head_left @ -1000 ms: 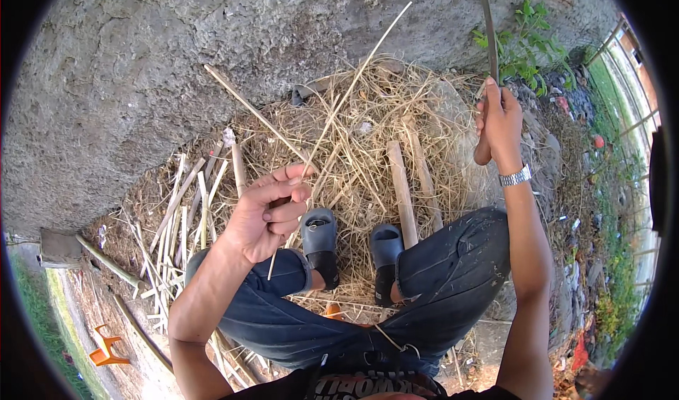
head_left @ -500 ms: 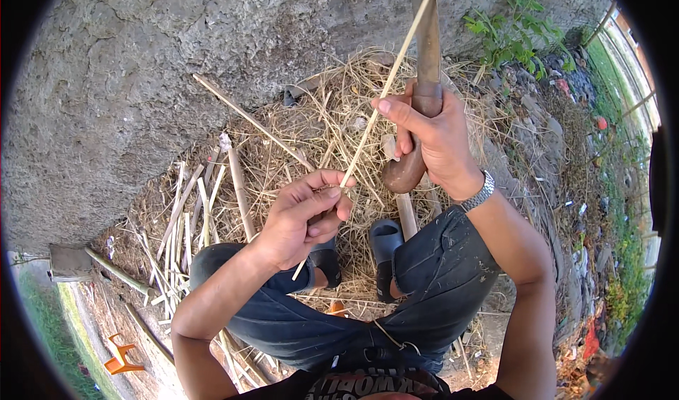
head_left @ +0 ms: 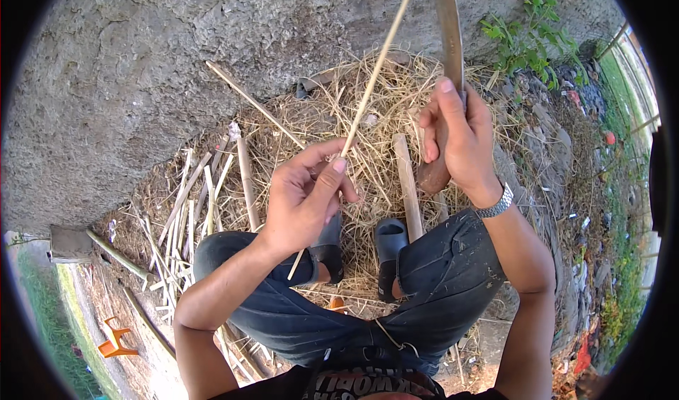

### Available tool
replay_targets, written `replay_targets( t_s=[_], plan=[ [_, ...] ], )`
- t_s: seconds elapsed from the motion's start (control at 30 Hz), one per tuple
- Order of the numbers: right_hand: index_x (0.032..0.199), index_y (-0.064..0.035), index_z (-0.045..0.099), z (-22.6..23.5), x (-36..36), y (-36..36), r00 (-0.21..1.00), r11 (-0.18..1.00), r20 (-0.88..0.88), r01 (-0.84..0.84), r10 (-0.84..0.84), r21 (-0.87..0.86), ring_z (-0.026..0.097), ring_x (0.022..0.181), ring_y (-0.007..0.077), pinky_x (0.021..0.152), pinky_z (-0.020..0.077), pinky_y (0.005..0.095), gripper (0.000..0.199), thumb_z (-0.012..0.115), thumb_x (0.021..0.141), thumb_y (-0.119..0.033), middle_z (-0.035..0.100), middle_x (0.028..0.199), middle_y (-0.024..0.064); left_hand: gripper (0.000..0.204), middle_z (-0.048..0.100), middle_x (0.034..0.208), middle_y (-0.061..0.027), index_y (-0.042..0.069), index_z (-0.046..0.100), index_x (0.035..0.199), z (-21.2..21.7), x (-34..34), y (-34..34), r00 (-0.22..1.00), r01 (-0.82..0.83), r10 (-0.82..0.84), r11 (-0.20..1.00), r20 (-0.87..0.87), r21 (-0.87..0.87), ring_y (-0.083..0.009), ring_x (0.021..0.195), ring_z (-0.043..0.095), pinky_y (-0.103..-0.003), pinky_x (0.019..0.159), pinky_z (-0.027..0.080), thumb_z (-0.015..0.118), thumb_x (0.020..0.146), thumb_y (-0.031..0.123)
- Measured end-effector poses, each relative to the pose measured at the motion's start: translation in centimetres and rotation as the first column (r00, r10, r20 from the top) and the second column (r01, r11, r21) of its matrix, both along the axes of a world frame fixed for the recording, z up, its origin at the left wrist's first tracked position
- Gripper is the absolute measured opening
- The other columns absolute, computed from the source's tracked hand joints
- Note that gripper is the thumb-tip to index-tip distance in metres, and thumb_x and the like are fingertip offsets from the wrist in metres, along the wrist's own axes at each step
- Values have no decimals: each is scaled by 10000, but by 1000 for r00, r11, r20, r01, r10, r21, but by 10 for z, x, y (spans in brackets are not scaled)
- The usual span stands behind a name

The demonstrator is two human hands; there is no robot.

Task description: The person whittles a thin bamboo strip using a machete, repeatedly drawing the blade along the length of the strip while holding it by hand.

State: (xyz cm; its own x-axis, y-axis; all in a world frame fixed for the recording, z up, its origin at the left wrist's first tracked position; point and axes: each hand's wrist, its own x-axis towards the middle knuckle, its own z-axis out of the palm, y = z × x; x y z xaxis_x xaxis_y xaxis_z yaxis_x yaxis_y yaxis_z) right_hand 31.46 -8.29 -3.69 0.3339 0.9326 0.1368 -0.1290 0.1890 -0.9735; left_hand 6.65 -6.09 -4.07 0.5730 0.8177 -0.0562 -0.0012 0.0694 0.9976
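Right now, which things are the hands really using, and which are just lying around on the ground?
In use:
- left hand pinching a thin bamboo strip
- right hand gripping a wooden-handled knife, blade pointing up

Just lying about:
- pile of dry shavings
- split bamboo sticks on the ground
- thick stick by the feet
- orange plastic chair
- green weeds

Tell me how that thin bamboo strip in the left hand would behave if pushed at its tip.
The bamboo strip is long and very slim, so it would probably flex rather than stay rigid. It likely weighs little: the left hand pinches it with fingertips alone. Pushed hard, it might snap.
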Motion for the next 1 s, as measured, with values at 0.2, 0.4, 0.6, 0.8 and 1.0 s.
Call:
replay_targets(
  t_s=[0.2,0.4,0.6,0.8,1.0],
  plan=[
    [1049,-31,549,-9,0,-12,969,997,245,-49,32,60,544,470,93,431,434,261,435,496,1120,-456,593,699,37,420,658,730,-59,73,539,1534,-6,-7,5,989,-129,130,992,77,-12,-29,452,434,-203,421,351,527,1120,143],
    [1035,-68,580,-15,-7,-18,480,967,873,-252,82,48,630,499,244,466,492,388,403,659,1033,-463,606,645,56,427,647,742,-50,87,540,1541,-2,-13,3,987,-95,104,993,124,-74,-39,481,444,-202,449,363,543,1116,136],
    [1038,-119,591,-32,-9,-9,266,968,961,-211,-78,137,668,547,333,490,511,440,382,685,1002,-488,653,683,95,407,577,714,-23,92,574,1516,-11,-33,0,978,-35,101,943,184,-332,-50,469,397,-215,428,334,544,1111,117],
    [976,-48,591,-25,25,11,486,991,874,111,8,-71,655,548,329,493,462,437,405,667,1035,-442,593,630,148,397,540,676,-10,88,582,1508,-13,-51,-7,991,50,-14,963,136,-265,-38,468,389,-208,422,336,518,1116,80],
    [1091,-114,580,-34,-12,-12,184,948,981,-318,56,5,661,561,346,552,541,467,424,618,1030,-532,669,770,118,393,476,641,10,113,610,1487,-18,-53,-3,996,-40,56,978,75,-206,-33,446,361,-201,409,302,509,1110,67]
  ],
)
